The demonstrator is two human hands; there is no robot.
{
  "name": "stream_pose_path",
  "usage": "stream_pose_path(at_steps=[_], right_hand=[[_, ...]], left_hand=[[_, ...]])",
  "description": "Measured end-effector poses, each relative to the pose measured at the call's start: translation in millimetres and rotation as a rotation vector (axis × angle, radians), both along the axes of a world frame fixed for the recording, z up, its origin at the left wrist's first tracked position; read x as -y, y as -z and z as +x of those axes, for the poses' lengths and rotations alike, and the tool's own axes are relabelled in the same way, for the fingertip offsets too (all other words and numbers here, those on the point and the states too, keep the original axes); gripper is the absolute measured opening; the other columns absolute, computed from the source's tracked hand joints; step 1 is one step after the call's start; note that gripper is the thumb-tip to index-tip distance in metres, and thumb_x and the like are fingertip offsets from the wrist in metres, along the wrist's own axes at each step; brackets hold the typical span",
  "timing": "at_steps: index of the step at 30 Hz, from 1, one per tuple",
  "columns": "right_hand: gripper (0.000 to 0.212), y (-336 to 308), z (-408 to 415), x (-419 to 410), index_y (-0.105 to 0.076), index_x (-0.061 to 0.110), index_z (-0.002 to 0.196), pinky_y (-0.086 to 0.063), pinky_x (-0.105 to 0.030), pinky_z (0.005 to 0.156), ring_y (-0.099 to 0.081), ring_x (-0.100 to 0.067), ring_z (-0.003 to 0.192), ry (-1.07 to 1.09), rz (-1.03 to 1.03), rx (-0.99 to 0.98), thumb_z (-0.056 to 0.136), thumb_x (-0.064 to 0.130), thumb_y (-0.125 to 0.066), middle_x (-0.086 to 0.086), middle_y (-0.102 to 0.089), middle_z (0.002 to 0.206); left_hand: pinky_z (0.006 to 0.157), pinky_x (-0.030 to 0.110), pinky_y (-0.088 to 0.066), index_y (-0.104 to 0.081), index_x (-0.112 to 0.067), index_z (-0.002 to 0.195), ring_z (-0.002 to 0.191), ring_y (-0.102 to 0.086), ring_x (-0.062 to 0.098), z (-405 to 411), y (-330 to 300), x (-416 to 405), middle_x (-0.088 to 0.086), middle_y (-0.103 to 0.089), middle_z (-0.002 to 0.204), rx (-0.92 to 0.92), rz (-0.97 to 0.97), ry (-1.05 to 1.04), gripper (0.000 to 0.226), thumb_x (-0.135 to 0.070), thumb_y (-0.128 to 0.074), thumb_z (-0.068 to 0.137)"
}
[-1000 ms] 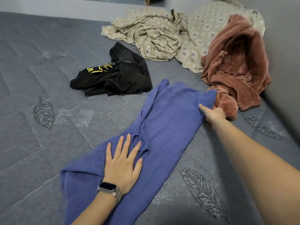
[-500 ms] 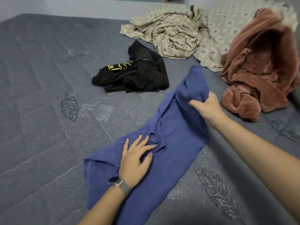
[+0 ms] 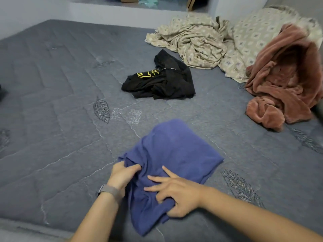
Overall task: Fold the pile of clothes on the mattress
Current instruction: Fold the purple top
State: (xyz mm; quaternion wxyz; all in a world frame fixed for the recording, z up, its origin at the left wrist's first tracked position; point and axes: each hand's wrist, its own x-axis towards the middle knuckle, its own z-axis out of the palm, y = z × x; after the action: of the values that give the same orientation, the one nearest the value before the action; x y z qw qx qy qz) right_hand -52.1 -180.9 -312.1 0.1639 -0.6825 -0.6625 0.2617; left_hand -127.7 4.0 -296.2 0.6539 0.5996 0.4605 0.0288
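Observation:
A blue garment (image 3: 174, 151) lies folded over on itself near the front edge of the grey quilted mattress (image 3: 52, 119). My left hand (image 3: 122, 175), with a watch on the wrist, grips the garment's left edge with curled fingers. My right hand (image 3: 176, 193) rests on the near part of the blue cloth, fingers spread on top and thumb tucked under a fold, pinching it. A crumpled black garment with yellow print (image 3: 160, 79) lies farther back in the middle.
A beige patterned sheet (image 3: 195, 41) and pillow (image 3: 258, 37) are bunched at the back right. A rust-pink fleece blanket (image 3: 283, 81) is heaped at the right edge. The mattress front edge runs just below my wrists; a wall stands behind.
My right hand has carried the far end of the blue garment toward me and laid it over the near half. My left hand shifted from pressing flat to gripping the left edge.

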Motion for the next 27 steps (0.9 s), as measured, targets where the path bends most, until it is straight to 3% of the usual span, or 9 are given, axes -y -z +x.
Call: stream_pose_path(at_steps=[2,5,7,9,13,17,21,23,27], right_hand=[[0.022,-10,3,0,-0.069,0.017,0.082,0.004,-0.038,0.119,-0.022,-0.007,0.145,0.096,-0.024,-0.099,0.070,0.031,-0.079,0.003,-0.054,0.140],[0.021,-35,24,-6,-0.074,0.025,0.075,-0.037,-0.022,0.104,-0.060,-0.002,0.109,0.532,0.263,-0.411,0.072,0.046,-0.073,0.006,-0.074,0.100],[0.024,-34,58,-8,-0.071,0.032,0.088,-0.044,-0.023,0.093,-0.063,-0.004,0.099,0.893,0.455,-0.187,0.073,0.050,-0.067,0.011,-0.072,0.094],[0.059,-26,95,-3,-0.059,0.033,0.118,-0.041,-0.035,0.101,-0.054,-0.017,0.117,1.188,0.234,0.093,0.067,0.061,-0.070,0.010,-0.063,0.117],[0.115,-12,123,8,-0.049,0.016,0.129,-0.044,-0.040,0.098,-0.051,-0.027,0.121,1.317,-0.267,0.015,0.041,0.087,-0.066,0.000,-0.058,0.122],[0.067,-25,121,9,-0.062,0.021,0.107,-0.051,-0.031,0.081,-0.063,-0.015,0.096,1.265,-0.238,-0.247,0.060,0.067,-0.078,0.009,-0.065,0.102],[0.017,-33,101,19,-0.070,0.018,0.096,-0.051,-0.012,0.059,-0.067,-0.008,0.086,1.335,0.076,-0.662,0.087,0.032,-0.071,0.003,-0.072,0.097],[0.013,-37,89,29,-0.069,0.015,0.102,-0.051,-0.011,0.061,-0.068,-0.011,0.091,1.398,0.292,-0.742,0.090,0.020,-0.067,0.002,-0.072,0.098],[0.007,-33,60,65,-0.065,0.016,0.099,-0.051,-0.012,0.065,-0.064,-0.004,0.079,1.517,0.408,-0.710,0.094,0.015,-0.062,0.006,-0.070,0.093]], left_hand=[[0.071,0.036,-0.048,-0.064,-0.010,0.078,0.091,-0.067,0.032,-7,0,-5,0.013,-0.071,0.086,-0.126,0.350,0.132,0.013,-0.018,-0.073,0.074],[0.073,0.033,-0.046,-0.059,-0.012,0.093,0.092,-0.063,0.031,-16,-1,-13,0.010,-0.068,0.096,-0.229,0.532,0.135,0.050,-0.057,-0.065,0.071],[0.076,0.036,-0.050,-0.061,-0.008,0.096,0.091,-0.062,0.031,-20,0,-15,0.010,-0.066,0.098,-0.326,0.562,0.192,0.087,-0.085,-0.048,0.057],[0.076,0.035,-0.051,-0.063,-0.005,0.096,0.092,-0.062,0.032,-22,-1,-14,0.011,-0.064,0.099,-0.429,0.602,0.310,0.102,-0.094,-0.042,0.052],[0.068,0.028,-0.048,-0.064,-0.010,0.070,0.075,-0.062,0.017,-16,-12,-7,-0.001,-0.064,0.071,-0.349,0.400,0.484,0.073,-0.082,-0.060,0.062],[0.077,0.033,-0.056,-0.073,-0.013,0.078,0.081,-0.068,0.015,-5,-4,-3,-0.003,-0.074,0.081,-0.245,0.240,0.508,0.061,-0.063,-0.082,0.047],[0.079,0.037,-0.056,-0.068,-0.006,0.092,0.092,-0.068,0.026,13,-12,10,0.012,-0.072,0.095,0.066,0.123,0.179,0.017,-0.012,-0.075,0.077],[0.072,0.031,-0.056,-0.064,-0.012,0.094,0.084,-0.067,0.022,20,-24,7,0.010,-0.071,0.094,0.235,-0.083,0.057,0.015,0.000,-0.066,0.085],[0.076,0.029,-0.052,-0.060,-0.017,0.094,0.085,-0.064,0.019,28,-29,-8,0.005,-0.069,0.094,0.313,0.049,0.093,0.021,-0.002,-0.069,0.084]])
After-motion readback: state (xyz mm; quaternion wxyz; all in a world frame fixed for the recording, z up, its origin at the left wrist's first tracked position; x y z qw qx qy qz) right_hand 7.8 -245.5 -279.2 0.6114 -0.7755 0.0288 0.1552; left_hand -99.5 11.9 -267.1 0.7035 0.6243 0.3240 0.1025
